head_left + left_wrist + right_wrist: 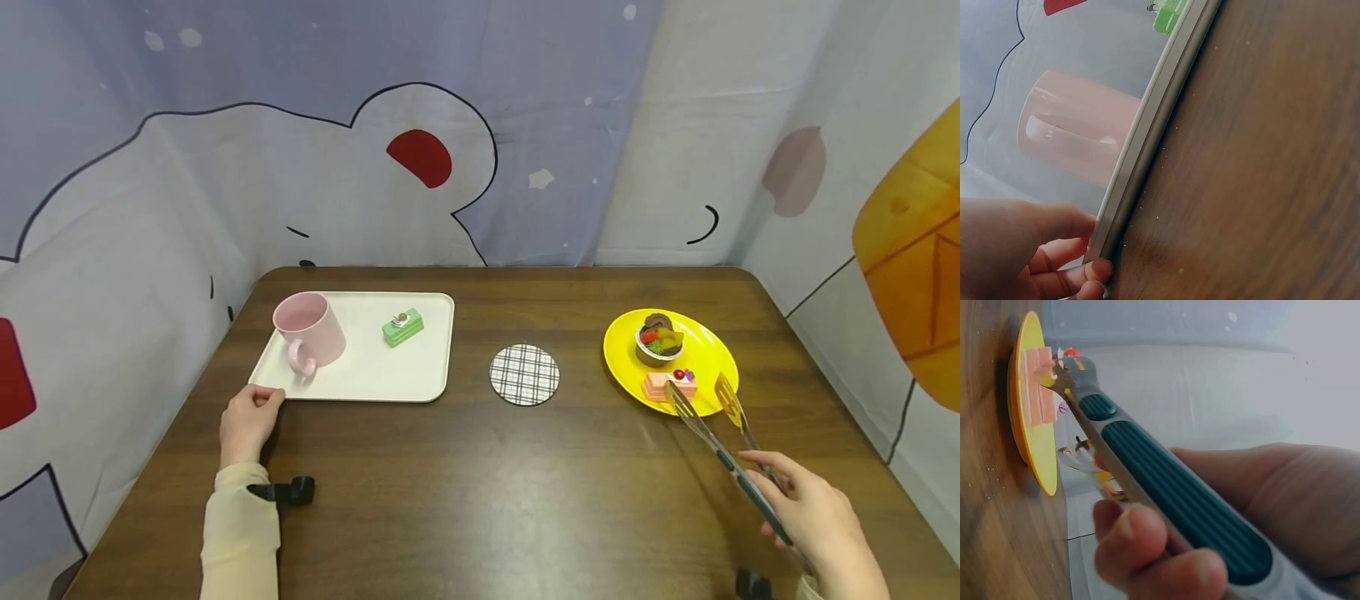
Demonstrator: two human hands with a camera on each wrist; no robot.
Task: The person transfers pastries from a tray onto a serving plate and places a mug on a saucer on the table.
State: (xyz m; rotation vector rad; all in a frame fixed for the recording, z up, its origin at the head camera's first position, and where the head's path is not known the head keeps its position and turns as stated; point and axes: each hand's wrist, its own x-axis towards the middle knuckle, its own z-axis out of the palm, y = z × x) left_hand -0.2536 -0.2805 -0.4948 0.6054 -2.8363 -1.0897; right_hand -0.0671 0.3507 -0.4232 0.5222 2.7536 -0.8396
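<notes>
My left hand [249, 423] pinches the near left corner of a white tray [382, 375], thumb above and fingertips under the rim in the left wrist view. On that tray stand a pink mug [311, 329] and a small green cake slice [402, 327]. My right hand [813, 508] grips metal tongs [750, 492] with dark green ribbed handles. Their tips are spread over the near side of a yellow plate [624, 350]. One tip overlaps a pink cake slice [657, 387] in the head view. Behind that slice sits a chocolate cupcake [654, 352] topped with fruit.
A round checked coaster [524, 375] lies between tray and plate on the brown wooden table [480, 500]. Printed cloth [540, 208] hangs along the back and sides of the table. A black strap camera [300, 490] is on the left wrist.
</notes>
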